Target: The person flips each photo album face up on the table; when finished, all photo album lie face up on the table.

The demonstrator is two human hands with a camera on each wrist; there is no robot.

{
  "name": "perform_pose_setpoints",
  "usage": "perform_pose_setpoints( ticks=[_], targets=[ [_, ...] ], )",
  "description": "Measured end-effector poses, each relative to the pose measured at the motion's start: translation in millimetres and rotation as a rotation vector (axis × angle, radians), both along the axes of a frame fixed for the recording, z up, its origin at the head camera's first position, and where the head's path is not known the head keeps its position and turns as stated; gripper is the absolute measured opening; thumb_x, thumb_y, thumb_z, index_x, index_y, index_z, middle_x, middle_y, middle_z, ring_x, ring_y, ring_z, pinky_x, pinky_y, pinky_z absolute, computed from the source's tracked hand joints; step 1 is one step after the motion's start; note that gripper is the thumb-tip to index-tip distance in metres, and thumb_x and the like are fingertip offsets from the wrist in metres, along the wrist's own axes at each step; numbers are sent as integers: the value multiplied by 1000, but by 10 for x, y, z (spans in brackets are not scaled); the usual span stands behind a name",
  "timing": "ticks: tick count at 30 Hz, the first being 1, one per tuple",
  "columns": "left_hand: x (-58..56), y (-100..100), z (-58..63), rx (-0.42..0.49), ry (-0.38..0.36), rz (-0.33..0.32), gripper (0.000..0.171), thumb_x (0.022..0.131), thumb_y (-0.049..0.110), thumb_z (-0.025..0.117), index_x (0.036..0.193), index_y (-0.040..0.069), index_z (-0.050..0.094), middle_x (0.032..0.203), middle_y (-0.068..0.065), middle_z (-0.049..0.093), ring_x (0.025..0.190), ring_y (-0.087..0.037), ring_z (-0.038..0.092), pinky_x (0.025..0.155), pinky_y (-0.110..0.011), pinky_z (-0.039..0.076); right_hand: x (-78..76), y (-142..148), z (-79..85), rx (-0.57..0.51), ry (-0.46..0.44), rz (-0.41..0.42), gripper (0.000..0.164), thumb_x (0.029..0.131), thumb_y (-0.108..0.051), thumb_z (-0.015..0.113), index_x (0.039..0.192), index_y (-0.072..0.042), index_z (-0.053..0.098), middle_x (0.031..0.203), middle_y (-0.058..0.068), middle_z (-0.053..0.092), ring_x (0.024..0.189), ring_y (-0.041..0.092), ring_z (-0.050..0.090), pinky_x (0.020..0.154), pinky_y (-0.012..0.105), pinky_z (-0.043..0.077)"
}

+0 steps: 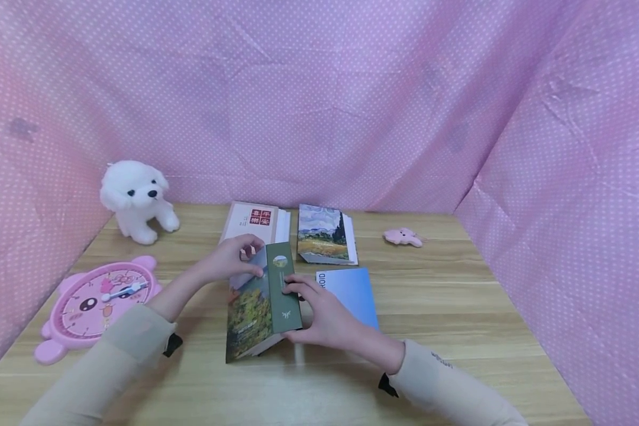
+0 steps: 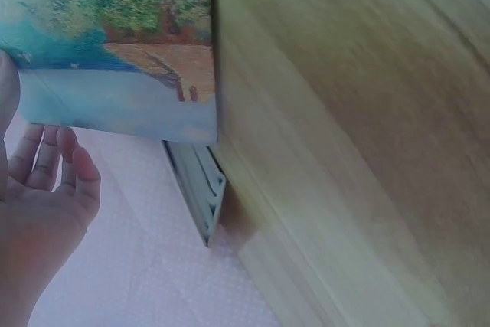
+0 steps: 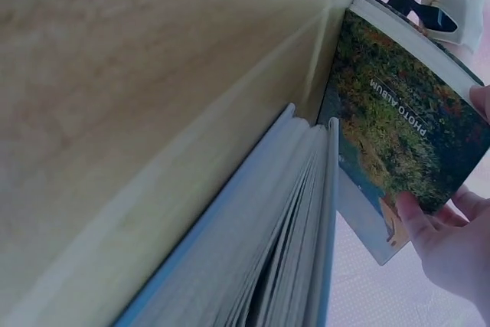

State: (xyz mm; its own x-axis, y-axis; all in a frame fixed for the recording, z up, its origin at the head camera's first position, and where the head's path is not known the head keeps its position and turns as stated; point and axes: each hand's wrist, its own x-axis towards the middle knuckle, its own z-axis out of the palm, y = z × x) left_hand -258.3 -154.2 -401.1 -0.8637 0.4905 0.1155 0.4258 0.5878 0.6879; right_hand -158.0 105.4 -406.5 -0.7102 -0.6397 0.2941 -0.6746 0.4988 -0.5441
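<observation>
A photo album [image 1: 250, 305] with a painted tree cover and a green spine [image 1: 286, 287] stands tilted on the table, spine up. My left hand [image 1: 233, 257] holds its far end, the thumb on the painted cover. My right hand [image 1: 325, 313] grips the spine side, thumb near the lower corner and fingers over the spine. In the left wrist view the left hand [image 2: 46, 220] is at the album cover [image 2: 138, 51]. In the right wrist view the right hand [image 3: 455, 254] holds the album [image 3: 398, 124], its "PHOTO ALBUM" lettering visible.
Right of the held album lies a blue book [image 1: 351, 296], partly behind my right hand. Behind are a pale album with red characters [image 1: 252, 219] and a landscape-covered album [image 1: 323, 234]. A white plush dog [image 1: 138, 201], pink toy clock [image 1: 103, 302] and small pink plush [image 1: 403, 236] sit around.
</observation>
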Motion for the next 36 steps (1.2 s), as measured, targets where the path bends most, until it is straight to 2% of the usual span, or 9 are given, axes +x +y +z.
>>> perform_pose_setpoints(
  ticks=[6, 12, 19, 24, 30, 36],
  targets=[
    [24, 19, 67, 49, -12, -14, 57, 71, 23, 83, 118, 4, 57, 107, -8, 60, 87, -17, 58, 73, -31, 52, -25, 19, 42, -44, 20, 22, 66, 71, -29, 82, 127, -13, 51, 144, -1, 38, 124, 14, 46, 95, 26, 49],
    [21, 52, 139, 93, -9, -16, 53, 75, 17, 80, 119, 2, 56, 112, -14, 59, 89, -21, 62, 75, -32, 55, -52, 24, 145, -85, 45, 46, 65, 70, -28, 83, 125, -13, 52, 143, -2, 39, 122, 13, 47, 93, 28, 51],
    [27, 75, 203, 165, -46, -2, 50, 77, 12, 78, 120, 5, 55, 113, -13, 60, 89, -22, 65, 72, -31, 56, -77, 39, 236, -124, 70, 76, 66, 69, -26, 85, 124, -11, 52, 143, -1, 40, 123, 13, 47, 94, 29, 50],
    [38, 93, 231, 239, -82, -9, 46, 78, 9, 76, 119, 6, 55, 114, -14, 59, 94, -25, 66, 75, -30, 57, -89, 43, 265, -132, 88, 97, 67, 69, -23, 84, 126, -11, 51, 147, 0, 35, 123, 13, 45, 90, 29, 52],
    [41, 107, 245, 307, -151, -28, 47, 81, 8, 74, 122, 7, 53, 118, -14, 56, 100, -29, 65, 81, -29, 56, -94, 27, 285, -198, 21, 142, 68, 69, -19, 84, 126, -10, 48, 154, 7, 20, 126, 22, 44, 82, 28, 56],
    [61, 104, 203, 356, -202, -57, 56, 79, 2, 74, 129, 4, 49, 124, -19, 51, 100, -31, 65, 81, -28, 56, -99, 0, 264, -220, -55, 145, 72, 70, -17, 84, 129, -12, 45, 156, 8, 14, 125, 26, 46, 76, 23, 57]
  ],
)
